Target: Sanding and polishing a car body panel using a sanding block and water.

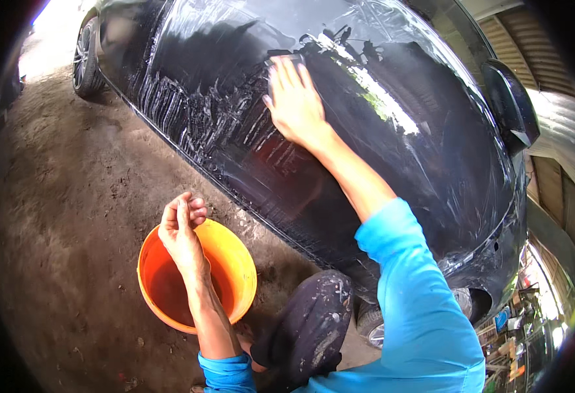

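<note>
Black car, right hand flat over dark pad, left hand half-curled, seemingly empty — above orange bucket, contents unclear

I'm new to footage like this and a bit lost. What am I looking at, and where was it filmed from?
There's no machine here: these are a person's own bare hands. The one picture comes from a wide fisheye camera on their head, looking down, so straight edges bend. The right hand lies flat against the side of a black car, fingertips on a dark pad. Whitish streaks mark the paintwork. The left hand is loosely curled above an orange bucket on the ground; I see nothing in it.
</note>
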